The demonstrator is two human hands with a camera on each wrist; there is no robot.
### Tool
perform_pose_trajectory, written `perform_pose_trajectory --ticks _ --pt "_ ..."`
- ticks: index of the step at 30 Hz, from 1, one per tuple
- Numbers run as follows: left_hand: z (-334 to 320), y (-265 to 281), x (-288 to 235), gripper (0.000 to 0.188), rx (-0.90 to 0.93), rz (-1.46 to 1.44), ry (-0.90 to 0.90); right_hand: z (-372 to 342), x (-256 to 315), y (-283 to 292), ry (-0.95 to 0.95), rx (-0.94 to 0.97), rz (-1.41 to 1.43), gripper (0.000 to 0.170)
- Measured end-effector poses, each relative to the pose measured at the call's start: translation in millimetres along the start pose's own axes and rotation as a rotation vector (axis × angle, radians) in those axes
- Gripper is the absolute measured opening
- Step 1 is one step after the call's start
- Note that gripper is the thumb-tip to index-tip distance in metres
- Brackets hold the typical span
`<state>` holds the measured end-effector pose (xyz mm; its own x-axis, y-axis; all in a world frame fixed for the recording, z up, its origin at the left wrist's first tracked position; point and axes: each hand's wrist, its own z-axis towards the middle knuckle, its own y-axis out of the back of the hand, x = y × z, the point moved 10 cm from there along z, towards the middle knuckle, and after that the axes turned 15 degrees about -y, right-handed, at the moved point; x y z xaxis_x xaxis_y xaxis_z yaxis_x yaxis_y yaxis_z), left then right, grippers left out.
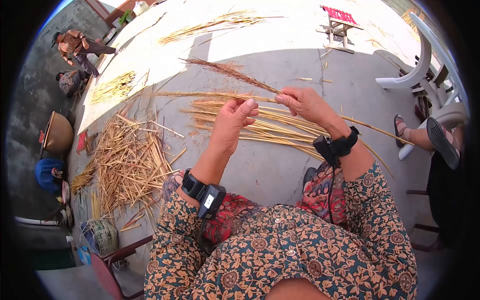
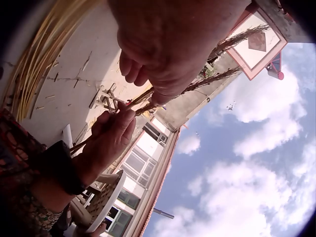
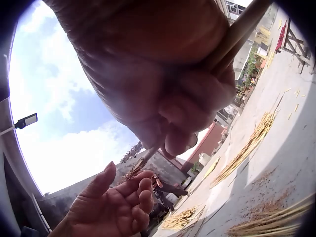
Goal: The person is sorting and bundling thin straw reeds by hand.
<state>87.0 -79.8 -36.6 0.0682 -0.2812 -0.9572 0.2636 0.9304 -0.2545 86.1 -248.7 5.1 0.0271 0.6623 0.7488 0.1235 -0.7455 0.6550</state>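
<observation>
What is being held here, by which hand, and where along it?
The right hand grips stalks just below their brushy heads; the left hand appears to grip nothing.

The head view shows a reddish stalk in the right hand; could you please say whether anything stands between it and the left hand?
Yes: a paler stalk crosses between the reddish stalk and the left hand in that view. Its depth is hard to judge.

Red-topped stool [image 1: 341, 16] in sunlight, white chair [image 1: 419, 72] at right, a tan basin [image 1: 59, 131], perhaps, by the wall [image 1: 27, 100].
</observation>
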Motion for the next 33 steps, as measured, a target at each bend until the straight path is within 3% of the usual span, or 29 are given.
perform_pose_trajectory --ticks 5,12,21,30,33 --pt "3.9 9.6 -3.1 0.024 -0.143 -0.217 -0.037 1.4 -3.6 -8.3 -0.064 0.114 0.049 0.037" --pt "6.6 18.8 1.4 0.016 -0.144 -0.118 -0.025 -7.6 2.2 -28.1 -0.015 0.275 0.048 0.046" --pt "6.0 8.0 -17.1 0.015 -0.083 -0.239 -0.113 -12.5 -9.7 -38.7 -0.17 0.419 0.019 0.048" --pt "6.8 18.3 -14.9 0.015 -0.144 -0.18 -0.11 -6.9 1.0 -30.1 -0.058 0.248 0.231 0.033" --pt "5.9 16.8 -16.4 0.017 -0.132 -0.17 -0.108 -8.1 3.6 -27.6 -0.067 0.274 0.215 0.03"
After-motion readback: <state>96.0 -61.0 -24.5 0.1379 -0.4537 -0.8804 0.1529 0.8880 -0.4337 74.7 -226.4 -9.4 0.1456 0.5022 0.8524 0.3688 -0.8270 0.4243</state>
